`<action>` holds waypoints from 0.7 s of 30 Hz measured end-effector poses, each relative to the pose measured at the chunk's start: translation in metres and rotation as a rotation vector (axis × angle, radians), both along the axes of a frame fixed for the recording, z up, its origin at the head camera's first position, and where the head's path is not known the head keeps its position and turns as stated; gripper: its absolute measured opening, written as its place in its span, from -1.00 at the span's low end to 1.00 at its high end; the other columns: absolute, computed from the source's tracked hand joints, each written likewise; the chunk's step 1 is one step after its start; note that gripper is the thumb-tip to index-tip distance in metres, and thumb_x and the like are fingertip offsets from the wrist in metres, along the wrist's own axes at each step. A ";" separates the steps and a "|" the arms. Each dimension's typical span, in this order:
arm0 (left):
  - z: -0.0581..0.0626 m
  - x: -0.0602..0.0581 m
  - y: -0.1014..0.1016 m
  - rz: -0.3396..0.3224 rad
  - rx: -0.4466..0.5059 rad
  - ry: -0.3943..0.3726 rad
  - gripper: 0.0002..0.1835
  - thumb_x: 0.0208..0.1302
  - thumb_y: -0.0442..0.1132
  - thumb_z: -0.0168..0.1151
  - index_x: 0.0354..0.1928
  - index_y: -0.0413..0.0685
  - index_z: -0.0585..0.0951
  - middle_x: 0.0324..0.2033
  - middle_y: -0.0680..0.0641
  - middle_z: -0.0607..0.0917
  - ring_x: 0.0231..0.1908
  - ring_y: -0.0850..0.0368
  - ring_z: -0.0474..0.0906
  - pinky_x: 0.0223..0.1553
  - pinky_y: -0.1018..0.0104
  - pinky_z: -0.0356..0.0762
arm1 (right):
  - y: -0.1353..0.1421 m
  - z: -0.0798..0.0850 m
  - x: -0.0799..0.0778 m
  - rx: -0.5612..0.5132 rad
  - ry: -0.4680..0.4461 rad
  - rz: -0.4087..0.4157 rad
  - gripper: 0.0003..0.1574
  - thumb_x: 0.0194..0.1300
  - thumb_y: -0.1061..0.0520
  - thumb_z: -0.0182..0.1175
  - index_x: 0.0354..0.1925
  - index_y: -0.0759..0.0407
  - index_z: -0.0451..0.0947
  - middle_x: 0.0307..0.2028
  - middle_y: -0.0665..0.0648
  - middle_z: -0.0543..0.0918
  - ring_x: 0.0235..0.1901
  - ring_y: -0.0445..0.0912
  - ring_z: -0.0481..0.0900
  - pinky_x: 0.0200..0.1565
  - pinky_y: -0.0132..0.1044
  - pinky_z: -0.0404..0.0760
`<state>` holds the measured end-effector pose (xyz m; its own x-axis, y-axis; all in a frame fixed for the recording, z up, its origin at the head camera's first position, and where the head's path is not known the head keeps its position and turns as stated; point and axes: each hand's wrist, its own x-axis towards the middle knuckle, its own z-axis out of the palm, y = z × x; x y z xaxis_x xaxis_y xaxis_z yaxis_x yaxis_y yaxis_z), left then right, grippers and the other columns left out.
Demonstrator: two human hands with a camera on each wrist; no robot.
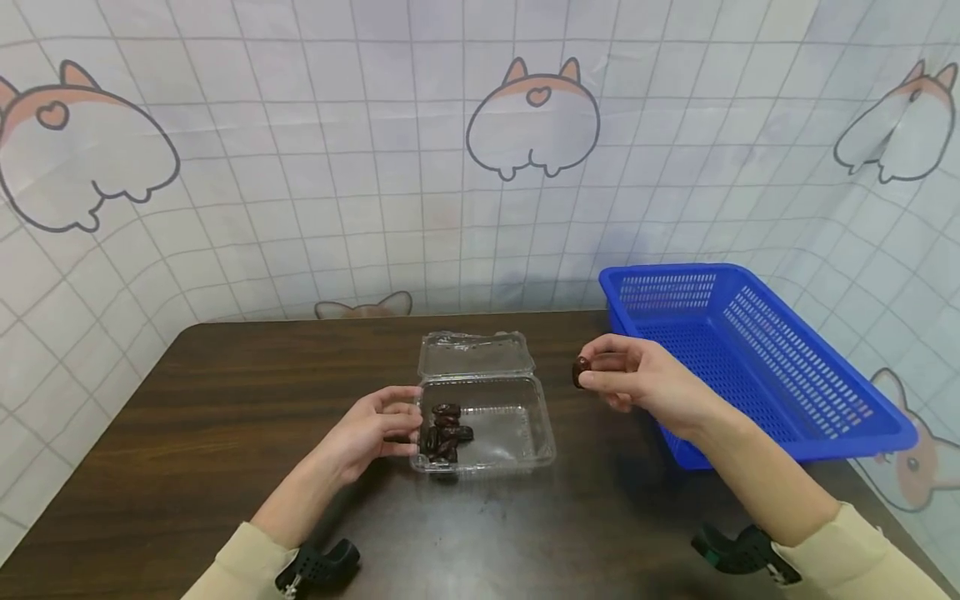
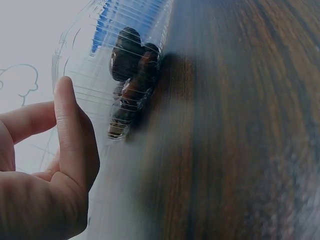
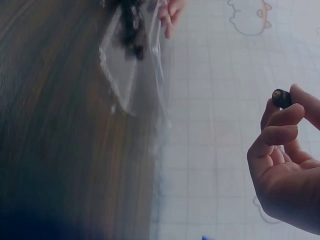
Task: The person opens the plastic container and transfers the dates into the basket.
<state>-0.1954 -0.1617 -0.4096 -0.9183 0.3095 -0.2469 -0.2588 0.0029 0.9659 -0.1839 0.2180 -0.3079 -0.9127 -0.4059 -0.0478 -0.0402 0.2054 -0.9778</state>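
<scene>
**Held date sits between clear box and blue basket, right hand nearest**

The dark wood worktop (image 1: 247, 392) carries everything. At its right stands the blue basket (image 1: 806, 362), its long sides running from the back toward the near right. Well to its left, around the middle, is the clear plastic container (image 1: 487, 465), lid folded open toward the wall.

The two hands are well apart. The left hand (image 1: 371, 429) rests with loosely extended fingers against the container's left wall; the right hand (image 1: 637, 379) pinches a single piece between thumb and fingers, its forearm crossing in front of the basket.

Several dark dates (image 1: 448, 433) cluster at the container's left end, near the left hand. The held date (image 1: 578, 372) is raised off the worktop, right of the container and left of the basket, its long axis roughly upright.
</scene>
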 end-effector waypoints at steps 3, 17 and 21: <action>0.000 0.000 0.000 0.000 0.005 -0.008 -0.45 0.46 -0.42 0.18 0.43 -0.27 0.33 -0.15 -0.11 0.58 -0.30 0.08 0.59 -0.22 0.21 0.74 | 0.008 0.003 0.000 -0.005 -0.014 -0.043 -0.66 0.43 0.19 0.31 0.07 0.27 0.46 -0.42 0.03 0.55 -0.55 -0.17 0.36 -0.40 -0.30 0.39; -0.001 -0.002 0.000 0.003 0.016 -0.002 -0.45 0.45 -0.43 0.19 0.43 -0.28 0.33 -0.17 -0.11 0.57 -0.31 0.08 0.58 -0.23 0.21 0.73 | 0.049 0.003 -0.006 -0.057 -0.039 -0.132 -0.86 0.50 0.19 0.22 -0.01 0.15 0.53 -0.35 0.01 0.63 -0.49 -0.11 0.40 -0.42 -0.22 0.30; -0.002 -0.001 -0.001 0.002 0.018 -0.003 -0.45 0.45 -0.42 0.20 0.42 -0.28 0.34 -0.17 -0.11 0.57 -0.31 0.08 0.58 -0.23 0.21 0.74 | 0.063 0.000 -0.006 -0.094 -0.047 -0.153 -0.89 0.51 0.24 0.20 -0.04 0.10 0.57 -0.32 0.04 0.65 -0.50 -0.10 0.40 -0.43 -0.22 0.28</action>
